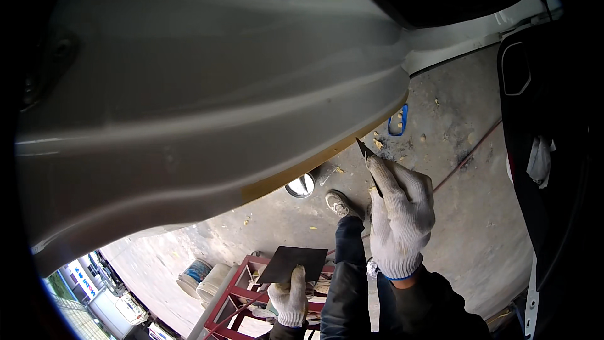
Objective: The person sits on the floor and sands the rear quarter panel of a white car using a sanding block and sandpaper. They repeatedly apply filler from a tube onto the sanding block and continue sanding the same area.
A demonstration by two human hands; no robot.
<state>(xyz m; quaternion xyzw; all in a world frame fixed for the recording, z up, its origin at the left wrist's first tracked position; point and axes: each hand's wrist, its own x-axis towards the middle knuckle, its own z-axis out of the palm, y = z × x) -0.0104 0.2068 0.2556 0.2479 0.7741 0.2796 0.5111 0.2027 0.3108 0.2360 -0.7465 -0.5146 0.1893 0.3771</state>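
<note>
Head view: left hand has its grip on a plate, held low at the near edge; right hand pinches a blade near the panel's tan edge. Both tools seem light, stiff — best held by plate's edge, behind blade's tip.

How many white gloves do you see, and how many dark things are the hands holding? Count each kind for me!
White gloves: 2
Flat dark plate: 1
Thin pointed dark tool: 1
Total: 4
</note>
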